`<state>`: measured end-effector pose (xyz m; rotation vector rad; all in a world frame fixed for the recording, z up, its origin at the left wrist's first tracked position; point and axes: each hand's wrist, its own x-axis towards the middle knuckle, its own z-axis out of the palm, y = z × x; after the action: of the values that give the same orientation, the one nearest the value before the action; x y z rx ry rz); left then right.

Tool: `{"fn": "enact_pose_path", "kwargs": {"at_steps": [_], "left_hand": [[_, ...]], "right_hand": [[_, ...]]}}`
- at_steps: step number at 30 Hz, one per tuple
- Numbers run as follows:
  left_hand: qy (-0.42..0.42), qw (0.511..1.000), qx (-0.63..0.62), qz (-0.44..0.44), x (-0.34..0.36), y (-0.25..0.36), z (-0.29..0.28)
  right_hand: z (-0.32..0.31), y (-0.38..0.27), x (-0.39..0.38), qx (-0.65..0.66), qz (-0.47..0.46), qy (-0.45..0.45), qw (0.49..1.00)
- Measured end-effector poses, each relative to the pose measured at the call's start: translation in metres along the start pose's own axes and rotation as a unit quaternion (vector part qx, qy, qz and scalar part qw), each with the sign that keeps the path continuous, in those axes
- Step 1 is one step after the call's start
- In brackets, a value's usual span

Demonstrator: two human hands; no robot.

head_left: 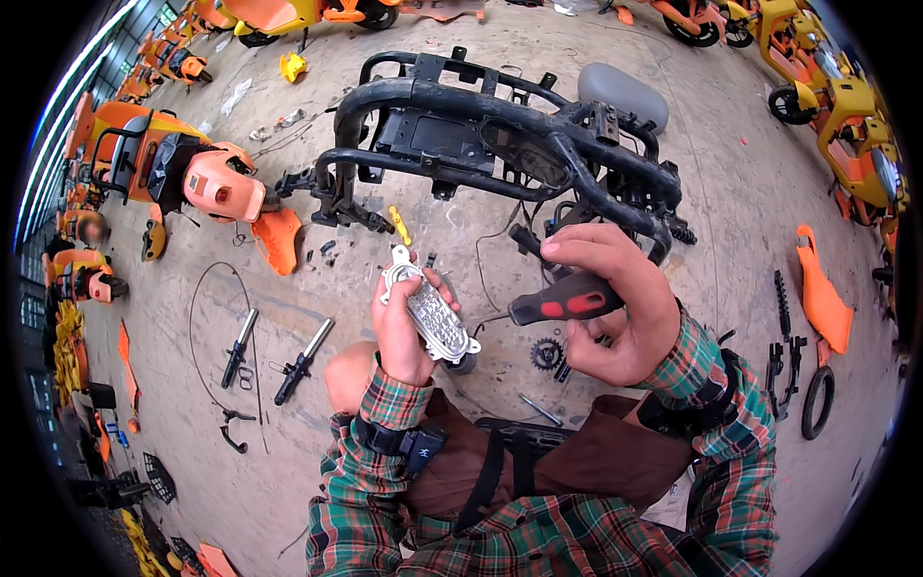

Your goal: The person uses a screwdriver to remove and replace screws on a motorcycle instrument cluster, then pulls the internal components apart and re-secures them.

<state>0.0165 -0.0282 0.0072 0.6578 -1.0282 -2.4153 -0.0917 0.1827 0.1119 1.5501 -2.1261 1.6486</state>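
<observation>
My left hand [402, 327] is closed around a silver oval metal housing [437, 315] with small mounting ears, its ribbed hollow side turned up. To its right, my right hand [625, 308] grips a black and red screwdriver [567, 300] by the handle. The screwdriver's thin shaft points left toward the housing; I cannot tell whether its tip touches it. Just beyond my hands lies a black tubular scooter frame [481, 144] on its side. A yellow-handled tool [399, 226] rests on the floor between the frame and the housing.
Two fork legs [303, 361] and a looped cable [192, 327] lie at the left. Beneath my right hand is a small sprocket [547, 354]. A grey seat [623, 94] sits behind the frame. Orange and yellow scooters [221, 183] stand around; an orange panel [820, 293] lies right.
</observation>
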Motion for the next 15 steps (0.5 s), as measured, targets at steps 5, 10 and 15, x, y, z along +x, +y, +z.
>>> {"fn": "enact_pose_path", "kwargs": {"at_steps": [5, 10, 15], "left_hand": [[0.005, 1.0, -0.018, -0.013, -0.004, 0.004, 0.004], [0.001, 1.0, -0.005, -0.006, -0.001, 0.001, 0.004], [0.003, 1.0, -0.003, -0.012, -0.003, -0.001, 0.006]], "right_hand": [[-0.002, 0.01, -0.006, -0.003, 0.012, -0.014, 1.0], [-0.005, -0.003, -0.005, 0.028, 0.05, -0.011, 0.998], [-0.006, 0.007, -0.011, 0.027, 0.05, -0.006, 0.998]]}}
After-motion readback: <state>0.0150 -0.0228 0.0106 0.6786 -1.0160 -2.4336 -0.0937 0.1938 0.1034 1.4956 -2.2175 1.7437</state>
